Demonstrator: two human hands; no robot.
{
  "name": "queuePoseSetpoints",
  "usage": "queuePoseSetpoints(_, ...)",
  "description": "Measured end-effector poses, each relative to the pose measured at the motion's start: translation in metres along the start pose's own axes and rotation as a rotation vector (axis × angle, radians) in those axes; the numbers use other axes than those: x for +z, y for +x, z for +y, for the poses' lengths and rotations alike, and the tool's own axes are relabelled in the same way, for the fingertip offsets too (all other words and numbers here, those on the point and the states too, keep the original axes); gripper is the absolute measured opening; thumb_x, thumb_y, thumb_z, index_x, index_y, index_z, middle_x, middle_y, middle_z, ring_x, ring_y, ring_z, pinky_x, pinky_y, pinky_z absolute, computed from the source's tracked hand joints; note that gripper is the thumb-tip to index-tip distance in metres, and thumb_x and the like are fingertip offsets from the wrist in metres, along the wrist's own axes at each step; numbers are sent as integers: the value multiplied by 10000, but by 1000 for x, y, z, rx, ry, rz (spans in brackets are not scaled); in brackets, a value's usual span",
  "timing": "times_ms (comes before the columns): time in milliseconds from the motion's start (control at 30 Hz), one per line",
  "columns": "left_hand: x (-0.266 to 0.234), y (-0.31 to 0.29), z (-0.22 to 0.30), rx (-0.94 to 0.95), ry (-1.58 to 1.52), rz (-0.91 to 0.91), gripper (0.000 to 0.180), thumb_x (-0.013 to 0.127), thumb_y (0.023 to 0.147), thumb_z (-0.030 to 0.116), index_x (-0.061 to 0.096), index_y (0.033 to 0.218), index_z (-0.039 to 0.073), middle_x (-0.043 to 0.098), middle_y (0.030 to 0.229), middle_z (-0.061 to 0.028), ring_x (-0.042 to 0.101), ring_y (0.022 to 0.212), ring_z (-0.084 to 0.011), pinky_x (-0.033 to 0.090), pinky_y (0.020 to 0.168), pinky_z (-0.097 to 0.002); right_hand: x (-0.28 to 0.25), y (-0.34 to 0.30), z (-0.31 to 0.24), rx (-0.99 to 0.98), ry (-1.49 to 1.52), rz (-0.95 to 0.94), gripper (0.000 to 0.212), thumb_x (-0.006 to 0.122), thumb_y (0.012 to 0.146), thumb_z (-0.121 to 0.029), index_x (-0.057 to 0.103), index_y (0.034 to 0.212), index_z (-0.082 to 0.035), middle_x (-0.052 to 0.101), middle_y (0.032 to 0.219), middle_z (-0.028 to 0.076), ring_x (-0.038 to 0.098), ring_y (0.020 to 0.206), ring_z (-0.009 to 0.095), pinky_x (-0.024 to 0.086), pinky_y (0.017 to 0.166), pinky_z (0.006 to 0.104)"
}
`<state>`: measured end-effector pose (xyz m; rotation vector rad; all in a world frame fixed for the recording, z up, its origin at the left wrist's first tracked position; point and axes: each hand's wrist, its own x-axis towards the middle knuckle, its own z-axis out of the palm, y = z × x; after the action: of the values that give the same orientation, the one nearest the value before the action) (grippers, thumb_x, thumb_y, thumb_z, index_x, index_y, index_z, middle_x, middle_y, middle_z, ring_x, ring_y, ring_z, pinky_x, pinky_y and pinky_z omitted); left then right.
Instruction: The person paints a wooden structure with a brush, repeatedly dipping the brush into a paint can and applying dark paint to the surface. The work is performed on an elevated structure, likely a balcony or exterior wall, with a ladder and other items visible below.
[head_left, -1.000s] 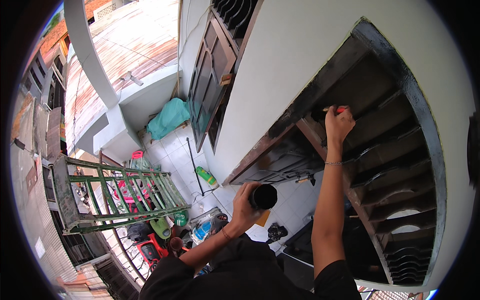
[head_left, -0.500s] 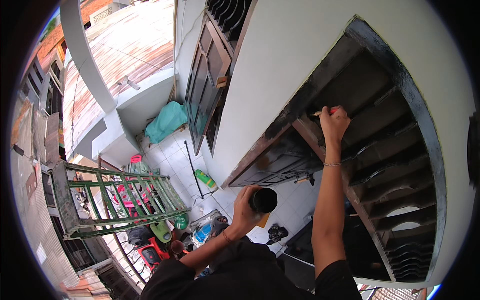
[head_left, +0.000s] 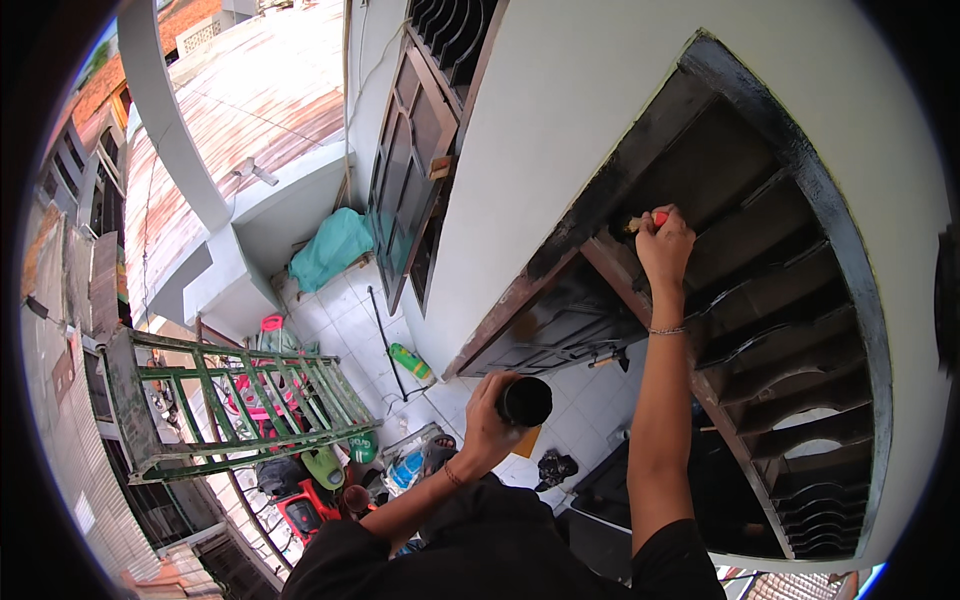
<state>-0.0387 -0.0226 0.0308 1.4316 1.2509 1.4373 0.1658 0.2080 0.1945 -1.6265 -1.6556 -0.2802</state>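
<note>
My right hand (head_left: 667, 252) is closed around a paintbrush (head_left: 634, 225) with a red handle. The bristle end meets the inner corner of a dark wooden frame (head_left: 655, 150), just above its brown crossbar (head_left: 620, 272). Black paint covers the upper part of the frame, while the crossbar and the lower left post (head_left: 500, 332) still look brown. Lower down, in front of my body, my left hand (head_left: 486, 425) grips a round container (head_left: 526, 402) whose top looks black inside. Wavy dark slats (head_left: 790, 270) fill the frame beside my right forearm.
A green ladder (head_left: 240, 400) stands at the left. Far below on the white tiled floor (head_left: 350, 310) are a teal cover (head_left: 332, 250), a green bottle (head_left: 408, 362) and a red machine (head_left: 303, 510). An opened window (head_left: 412, 165) juts from the white wall (head_left: 540, 130).
My right hand has shifted slightly left and down with the paintbrush, whose angle has turned a little. My left hand keeps the container in almost the same place.
</note>
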Motion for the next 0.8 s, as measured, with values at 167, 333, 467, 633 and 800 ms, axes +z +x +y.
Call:
queuePoseSetpoints(167,-5,-3,0,-18,-8,0,610,899,630,2,626,1174,44,672,1123,-156,659,1080,-390,544,925,-427,-17,-24,1,-102,47,-68,98,725,909,-39,639,952,-20,711,849,174,696,821,397,537,767,463)
queuePoseSetpoints(333,-5,-2,5,-7,9,-24,615,901,630,4,626,1178,44,674,1141,-152,660,1096,-390,545,939,-426,-20,-39,0,-219,88,-123,105,695,909,49,618,978,29,709,943,181,705,868,388,559,786,449)
queuePoseSetpoints(467,-4,-10,1,9,15,-26,620,899,623,2,624,1177,47,672,1133,-152,657,1094,-391,544,938,-435,-27,-74,-10,-246,128,-227,138,695,906,65,609,1010,39,710,990,181,711,893,389,584,793,425)
queuePoseSetpoints(633,-1,-4,7,7,22,-39,617,898,623,-1,624,1173,50,673,1134,-149,656,1093,-392,544,936,-437,-29,-56,12,-323,102,-60,157,679,915,80,604,1043,29,705,1011,174,714,899,377,588,778,413)
queuePoseSetpoints(800,0,-10,6,13,11,-40,610,905,629,12,624,1170,49,674,1134,-153,658,1081,-393,545,923,-437,-32,-91,-3,-325,177,-212,168,659,914,106,594,1048,29,695,1031,178,711,919,373,593,780,397)
